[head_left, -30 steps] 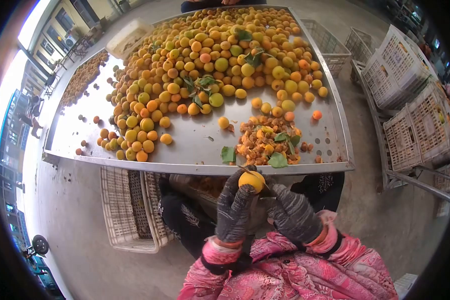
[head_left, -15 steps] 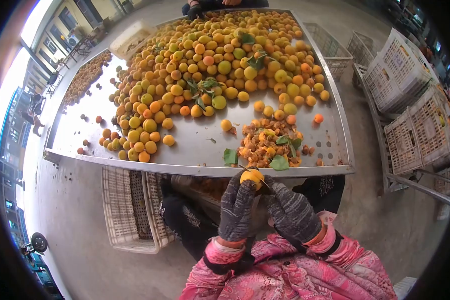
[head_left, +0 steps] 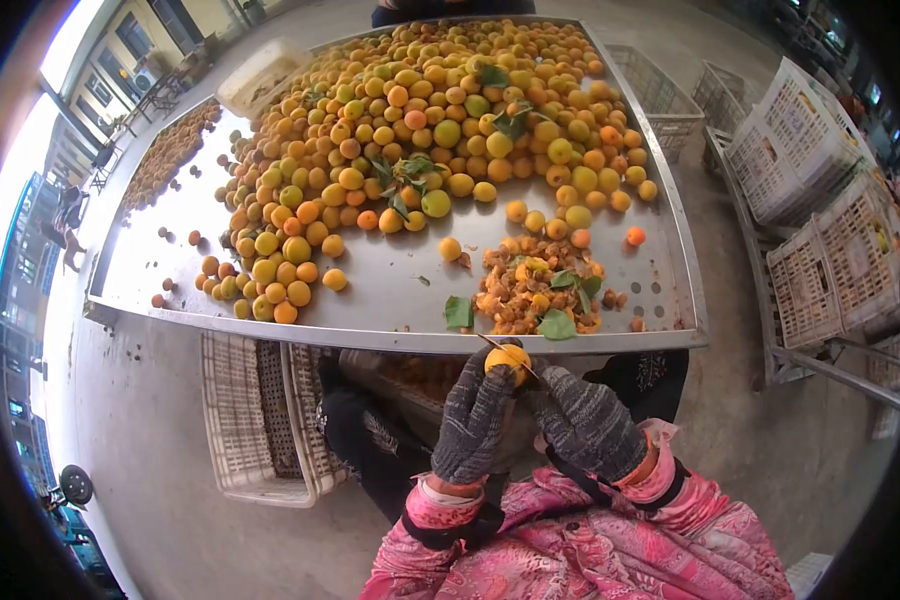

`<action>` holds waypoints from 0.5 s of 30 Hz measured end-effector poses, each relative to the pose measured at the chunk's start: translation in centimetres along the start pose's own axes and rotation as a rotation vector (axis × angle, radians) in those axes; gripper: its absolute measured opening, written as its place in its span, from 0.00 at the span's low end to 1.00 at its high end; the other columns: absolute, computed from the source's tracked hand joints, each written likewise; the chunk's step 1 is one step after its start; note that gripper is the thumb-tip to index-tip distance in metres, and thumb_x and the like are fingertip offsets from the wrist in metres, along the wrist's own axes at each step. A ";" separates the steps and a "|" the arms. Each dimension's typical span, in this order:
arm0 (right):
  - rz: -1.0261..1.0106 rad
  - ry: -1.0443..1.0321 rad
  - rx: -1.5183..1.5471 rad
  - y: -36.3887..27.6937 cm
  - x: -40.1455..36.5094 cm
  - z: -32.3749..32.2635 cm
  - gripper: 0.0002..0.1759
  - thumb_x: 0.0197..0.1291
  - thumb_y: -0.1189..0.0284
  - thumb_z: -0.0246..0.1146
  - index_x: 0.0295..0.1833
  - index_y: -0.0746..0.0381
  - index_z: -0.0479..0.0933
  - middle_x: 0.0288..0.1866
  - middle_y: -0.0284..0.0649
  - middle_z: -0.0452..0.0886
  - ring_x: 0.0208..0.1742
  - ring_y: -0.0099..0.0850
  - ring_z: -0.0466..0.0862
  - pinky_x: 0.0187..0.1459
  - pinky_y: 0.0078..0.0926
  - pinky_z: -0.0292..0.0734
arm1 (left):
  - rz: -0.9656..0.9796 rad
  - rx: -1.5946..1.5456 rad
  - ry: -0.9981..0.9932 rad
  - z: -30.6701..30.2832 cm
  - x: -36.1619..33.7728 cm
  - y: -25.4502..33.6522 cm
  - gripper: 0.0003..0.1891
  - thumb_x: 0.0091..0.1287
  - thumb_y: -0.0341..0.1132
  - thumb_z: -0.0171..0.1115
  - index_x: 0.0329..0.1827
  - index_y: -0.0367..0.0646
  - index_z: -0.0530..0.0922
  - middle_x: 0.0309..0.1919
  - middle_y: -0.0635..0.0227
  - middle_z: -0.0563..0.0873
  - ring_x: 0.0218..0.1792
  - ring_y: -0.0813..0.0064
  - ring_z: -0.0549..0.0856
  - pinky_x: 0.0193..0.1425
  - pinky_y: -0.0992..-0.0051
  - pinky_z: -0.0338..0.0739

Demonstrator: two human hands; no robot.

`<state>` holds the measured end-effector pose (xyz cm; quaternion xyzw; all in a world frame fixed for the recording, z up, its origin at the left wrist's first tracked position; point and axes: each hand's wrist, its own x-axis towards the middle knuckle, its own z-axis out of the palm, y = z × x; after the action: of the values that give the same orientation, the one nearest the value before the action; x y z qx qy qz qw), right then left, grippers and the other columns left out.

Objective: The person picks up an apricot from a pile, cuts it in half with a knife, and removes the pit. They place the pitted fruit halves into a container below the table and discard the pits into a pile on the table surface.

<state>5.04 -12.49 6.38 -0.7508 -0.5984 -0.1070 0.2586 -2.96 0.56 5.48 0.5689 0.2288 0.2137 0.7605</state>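
Meanwhile the apricot point(head_left: 507, 358) stays just below the desk point(head_left: 390, 335) edge, but the left hand point(head_left: 473, 420) has wrapped tighter around it and the right hand point(head_left: 585, 428), clenched on a blade point(head_left: 526, 372), has laid it across the fruit, so cutting seems underway.

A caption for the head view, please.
Gloved left hand holds a yellow fruit; right hand presses a thin blade to it, by the table.

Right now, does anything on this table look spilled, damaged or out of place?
Nothing spilled. Only a heap of brownish scraps and leaves sits near the table's front edge, apart from the main fruit pile.
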 end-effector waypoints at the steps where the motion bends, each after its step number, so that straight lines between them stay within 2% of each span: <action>1: 0.003 -0.006 0.002 0.1 -0.2 0.3 0.17 0.55 0.74 0.60 0.51 0.67 0.75 0.45 0.49 0.78 0.35 0.45 0.81 0.37 0.35 0.78 | -0.050 -0.028 -0.044 0.0 0.1 0.1 0.18 0.67 0.38 0.56 0.54 0.35 0.72 0.44 0.66 0.80 0.44 0.78 0.77 0.49 0.80 0.71; 3: 0.111 -0.082 0.279 0.5 -0.4 1.0 0.18 0.53 0.74 0.61 0.51 0.66 0.75 0.47 0.50 0.77 0.36 0.44 0.81 0.38 0.35 0.78 | -0.097 -0.056 -0.083 -0.3 0.1 -0.6 0.17 0.67 0.37 0.56 0.53 0.35 0.72 0.43 0.66 0.80 0.43 0.78 0.78 0.48 0.80 0.72; 4: 0.110 -0.078 0.277 0.8 -0.3 0.8 0.18 0.53 0.74 0.61 0.51 0.66 0.75 0.47 0.50 0.77 0.36 0.44 0.81 0.38 0.35 0.78 | 0.054 0.143 -0.091 -0.7 0.4 -1.9 0.16 0.61 0.30 0.56 0.52 0.35 0.73 0.42 0.59 0.79 0.39 0.69 0.79 0.43 0.77 0.74; 5: 0.099 -0.110 0.440 1.2 -0.2 0.6 0.19 0.52 0.74 0.61 0.51 0.66 0.75 0.48 0.51 0.77 0.36 0.44 0.81 0.39 0.36 0.78 | 0.205 0.340 -0.098 -1.0 0.4 -2.7 0.17 0.56 0.23 0.56 0.50 0.35 0.73 0.41 0.53 0.77 0.36 0.60 0.81 0.39 0.73 0.76; 6: 0.089 -0.143 0.603 1.6 -0.2 0.5 0.19 0.51 0.75 0.62 0.51 0.66 0.75 0.50 0.52 0.76 0.37 0.44 0.81 0.40 0.36 0.78 | 0.205 0.339 -0.101 -1.1 0.3 -2.8 0.17 0.56 0.23 0.56 0.50 0.35 0.73 0.41 0.53 0.77 0.36 0.60 0.81 0.39 0.73 0.76; 7: 0.093 -0.144 0.602 1.8 -0.2 0.6 0.19 0.51 0.75 0.62 0.51 0.66 0.75 0.50 0.52 0.76 0.37 0.44 0.81 0.40 0.36 0.78 | 0.142 0.266 -0.108 -1.3 0.1 -2.9 0.16 0.57 0.23 0.54 0.50 0.34 0.73 0.40 0.53 0.78 0.36 0.61 0.81 0.39 0.74 0.76; 9: -0.096 -0.039 0.591 2.2 -0.5 1.3 0.21 0.47 0.75 0.62 0.51 0.67 0.75 0.52 0.53 0.74 0.38 0.45 0.81 0.40 0.35 0.78 | 0.073 0.193 -0.112 -1.2 0.0 -2.8 0.15 0.58 0.22 0.52 0.49 0.33 0.73 0.40 0.53 0.78 0.36 0.62 0.81 0.39 0.74 0.75; 10: -0.097 -0.040 0.595 2.0 -0.5 1.4 0.21 0.47 0.75 0.62 0.51 0.67 0.75 0.52 0.53 0.74 0.38 0.45 0.81 0.40 0.35 0.78 | 0.102 0.168 -0.106 -1.0 0.3 -2.4 0.13 0.59 0.24 0.53 0.48 0.34 0.73 0.40 0.55 0.78 0.35 0.64 0.81 0.38 0.75 0.75; 12: 0.041 -0.038 0.406 1.0 -0.3 1.5 0.20 0.49 0.74 0.63 0.50 0.67 0.74 0.48 0.52 0.77 0.39 0.45 0.82 0.41 0.35 0.78 | 0.135 0.147 -0.096 -0.7 0.6 -2.1 0.12 0.61 0.25 0.54 0.47 0.35 0.74 0.40 0.57 0.79 0.35 0.67 0.80 0.38 0.76 0.75; 13: 0.037 -0.035 0.407 0.5 -0.3 1.4 0.20 0.49 0.74 0.63 0.50 0.67 0.74 0.48 0.52 0.77 0.39 0.45 0.82 0.41 0.35 0.78 | 0.022 0.015 0.012 -0.4 0.8 -2.2 0.11 0.62 0.27 0.55 0.47 0.35 0.74 0.40 0.60 0.79 0.35 0.70 0.80 0.38 0.77 0.75; 14: 0.177 -0.085 0.383 0.1 -0.4 1.3 0.18 0.52 0.73 0.63 0.50 0.66 0.74 0.45 0.50 0.78 0.39 0.42 0.82 0.41 0.33 0.78 | -0.094 -0.117 0.119 -0.3 1.0 -2.3 0.10 0.64 0.30 0.56 0.47 0.36 0.74 0.40 0.63 0.80 0.35 0.74 0.80 0.38 0.78 0.75; 15: 0.317 -0.137 0.358 -0.3 -0.4 1.0 0.17 0.54 0.73 0.63 0.50 0.66 0.74 0.42 0.48 0.80 0.39 0.39 0.83 0.42 0.31 0.78 | 0.017 -0.082 0.119 -0.6 1.1 -2.8 0.17 0.69 0.42 0.51 0.50 0.36 0.74 0.40 0.65 0.81 0.36 0.79 0.80 0.40 0.80 0.75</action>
<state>4.55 -12.27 5.45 -0.7830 -0.4985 0.0937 0.3600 -2.23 0.88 2.49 0.5253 0.2597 0.2630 0.7664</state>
